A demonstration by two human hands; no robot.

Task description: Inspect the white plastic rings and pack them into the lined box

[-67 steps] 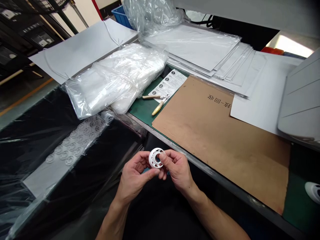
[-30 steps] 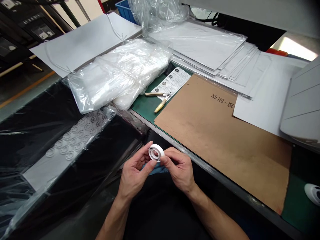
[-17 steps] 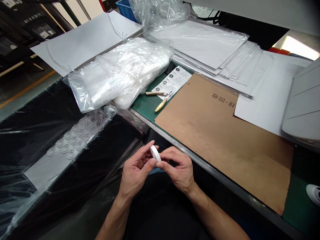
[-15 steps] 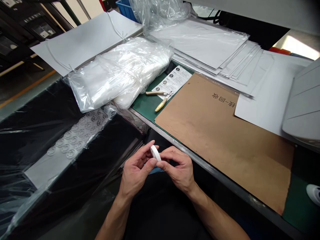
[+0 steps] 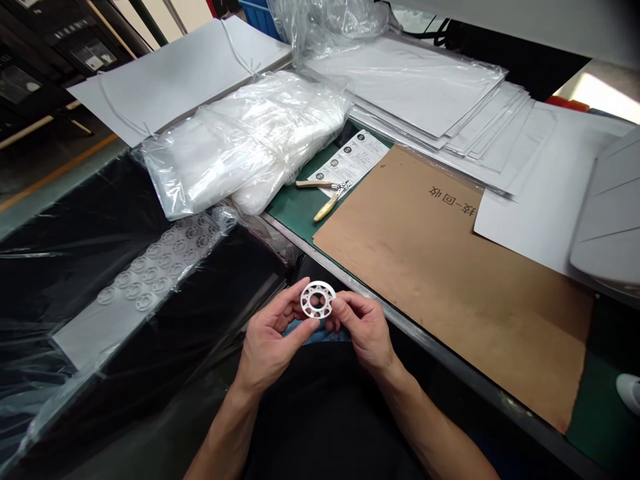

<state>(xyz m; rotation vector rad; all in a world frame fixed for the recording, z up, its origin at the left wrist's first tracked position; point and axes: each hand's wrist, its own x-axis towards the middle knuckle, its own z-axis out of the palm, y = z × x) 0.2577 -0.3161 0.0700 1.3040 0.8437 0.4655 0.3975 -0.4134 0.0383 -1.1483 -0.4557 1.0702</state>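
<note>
A white ring-shaped part point(image 5: 306, 307) with a round centre hole and cut-outs around it faces the camera, held up over my lap. My left hand point(image 5: 276, 328) grips its left and lower edge between thumb and fingers. On the other side, my right hand point(image 5: 364, 327) pinches the right edge, thumb on the front face. Both hands are in front of the bench edge. Some fingertips are hidden behind the part.
Brown cardboard point(image 5: 450, 287) lies on the green bench point(image 5: 295, 208), near yellow-handled pliers point(image 5: 327, 208) and a printed sheet point(image 5: 373, 152). Behind are a plastic-wrapped bundle point(image 5: 240, 147) and stacked white sheets point(image 5: 415, 87). Several clear-wrapped round parts point(image 5: 150, 273) lie at left.
The ring-shaped part has turned from nearly edge-on to face the camera. My right thumb has moved up onto its front. The whole view has shifted slightly.
</note>
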